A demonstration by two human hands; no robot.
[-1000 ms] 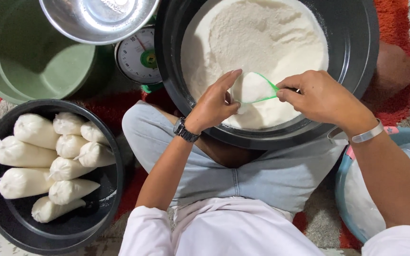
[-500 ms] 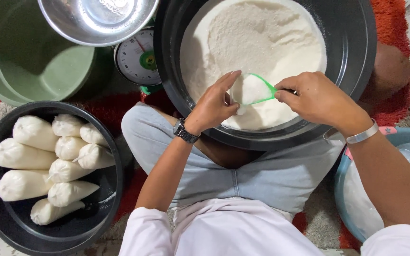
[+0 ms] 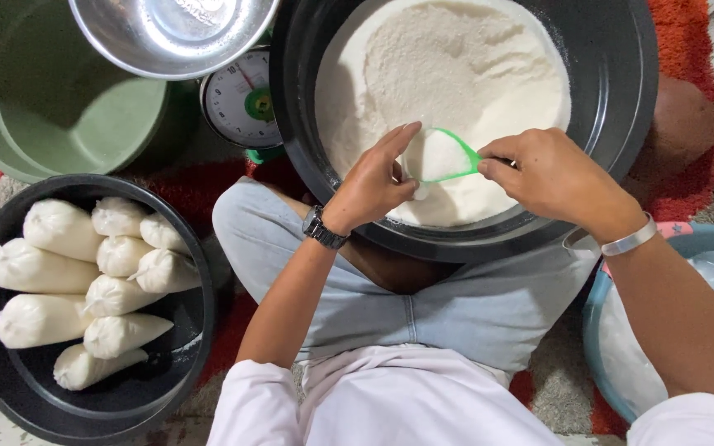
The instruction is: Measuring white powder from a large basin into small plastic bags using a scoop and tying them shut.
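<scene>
A large black basin (image 3: 621, 99) full of white powder (image 3: 448, 74) rests against my lap. My right hand (image 3: 551, 177) grips the handle of a small green scoop (image 3: 444, 155) heaped with powder, held over the basin's near side. My left hand (image 3: 373, 182), with a watch on its wrist, touches the scoop's mouth, its fingers curled against the powder. Whether a bag is between its fingers is hidden.
At the left a black tub (image 3: 10, 388) holds several filled white bags (image 3: 68, 281). A green tub (image 3: 35, 107), a metal bowl (image 3: 167, 33) and a dial kitchen scale (image 3: 241, 103) stand behind it. A blue basin (image 3: 601, 330) with white plastic sits at the right, on a red mat (image 3: 687, 49).
Both hands and the scoop stay over the basin's near edge, with only a slight shift of the left fingers against the scoop.
</scene>
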